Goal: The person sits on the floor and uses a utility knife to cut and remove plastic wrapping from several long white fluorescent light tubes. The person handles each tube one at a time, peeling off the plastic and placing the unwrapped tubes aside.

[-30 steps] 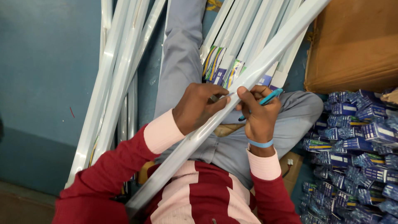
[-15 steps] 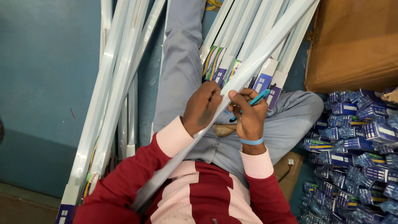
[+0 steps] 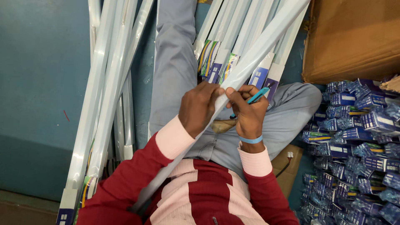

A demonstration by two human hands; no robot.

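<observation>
A long white tube light fixture [image 3: 258,54] runs diagonally across my lap, from the upper right down to my chest. My left hand [image 3: 200,108] grips it around the middle, fingers wrapped over its top. My right hand [image 3: 248,112] sits just to the right of that, thumb against the tube, holding a teal pen [image 3: 255,98] between its fingers. A blue band circles my right wrist. I sit on the floor in grey trousers and a red and pink striped sweater.
Several tube lights in clear sleeves [image 3: 108,96] lie on the blue floor at the left. More boxed tubes [image 3: 233,50] lie past my knees. A brown cardboard box [image 3: 354,37] stands at upper right, above a heap of small blue packets [image 3: 358,146].
My view has shifted slightly left. Both hands have slid a little up the tube, and the tube has tilted steeper across my lap.
</observation>
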